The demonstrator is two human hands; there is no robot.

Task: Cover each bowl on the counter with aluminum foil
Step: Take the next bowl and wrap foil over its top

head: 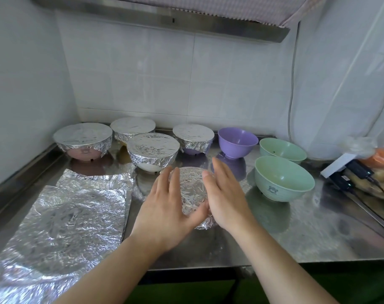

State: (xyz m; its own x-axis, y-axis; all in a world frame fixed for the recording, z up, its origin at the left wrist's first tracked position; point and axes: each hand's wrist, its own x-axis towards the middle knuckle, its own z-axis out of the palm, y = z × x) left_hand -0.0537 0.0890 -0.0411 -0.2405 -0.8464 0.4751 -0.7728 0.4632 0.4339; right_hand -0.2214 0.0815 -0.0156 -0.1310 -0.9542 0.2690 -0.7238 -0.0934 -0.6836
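We see the steel counter (pixel 296 233) running from the tiled left wall to the clutter at the right, its front edge cutting across just beyond our forearms; the widest bare stretch lies front right, between that edge and the green bowls. Next in size, two loose foil sheets (pixel 61 220) lie flat at the front left, overlapping, the nearer one running with its long axis from the near-left corner away toward the middle, its near end past the counter's edge. Behind them four foil-covered bowls (pixel 153 148) cluster against the back-left corner, rims up, foil crimped down their sides. To the right stand three open bowls, all upright: a purple bowl (pixel 237 141) near the back wall, one green bowl (pixel 282 149) just beside it, and a second green bowl (pixel 283 177) nearer us, with a small bear print facing front. In the middle, between the sheets and that nearer green bowl, sits the bowl we are wrapping (pixel 192 189), its top fully under foil, round, so no long axis to speak of. Our left hand (pixel 164 202) is spread, fingers straight, on the bowl's left side, thumb across the near foil. Our right hand (pixel 225 194) stands edge-on, fingers straight and together, against the right side. At the far right lie a white power strip (pixel 337 165) with black plugs and a plastic bag (pixel 379 172)
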